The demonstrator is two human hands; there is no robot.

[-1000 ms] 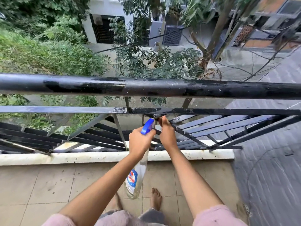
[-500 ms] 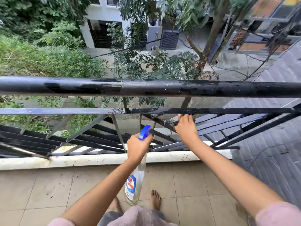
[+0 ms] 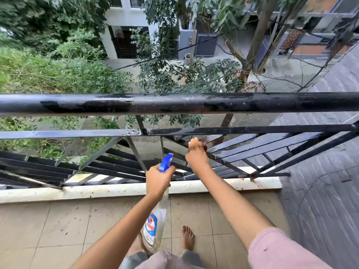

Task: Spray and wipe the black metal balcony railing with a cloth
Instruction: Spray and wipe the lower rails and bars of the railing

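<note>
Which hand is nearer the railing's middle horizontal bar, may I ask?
Right. The right hand grips a slanted bar just under the middle horizontal bar; the left hand holds the spray bottle lower.

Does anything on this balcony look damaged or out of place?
On the railing, the top rail looks patchy: glossy wet black streaks beside dull grey stretches. The white ledge below is speckled with dirt. No cloth shows in the right hand gripping the railing.

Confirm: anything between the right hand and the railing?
Nothing visible. The right hand grips a slanted bar of the railing; the spray bottle in the left hand sits beside it, not between.
</note>
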